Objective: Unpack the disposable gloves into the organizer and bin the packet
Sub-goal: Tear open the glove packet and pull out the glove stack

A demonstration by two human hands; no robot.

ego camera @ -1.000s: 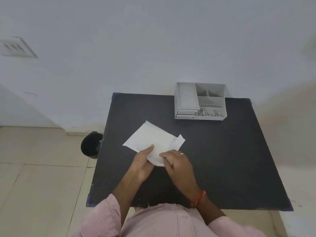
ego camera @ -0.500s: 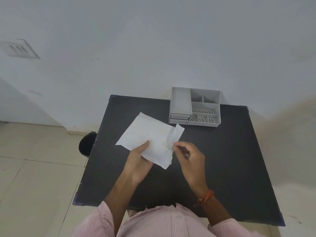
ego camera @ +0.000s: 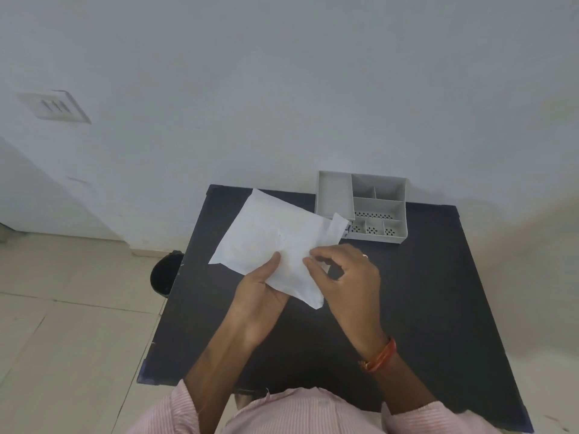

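Note:
A flat white packet (ego camera: 269, 239) is held up above the black table (ego camera: 423, 292). My left hand (ego camera: 260, 286) grips its near edge, thumb on top. My right hand (ego camera: 347, 270) pinches the packet's right edge with fingertips, beside a torn flap that sticks up at the top right corner. The grey organizer (ego camera: 332, 195) with several compartments stands at the table's far edge against the wall, partly hidden behind the flap. A black bin (ego camera: 163, 277) sits on the floor just left of the table.
A white wall rises right behind the table, with a switch plate (ego camera: 53, 106) on the left. Tiled floor lies to the left. My pink sleeves fill the bottom of the view.
The packet has risen off the table and away from me. My right hand let go of its lower edge, drew right, then came back to pinch the right edge.

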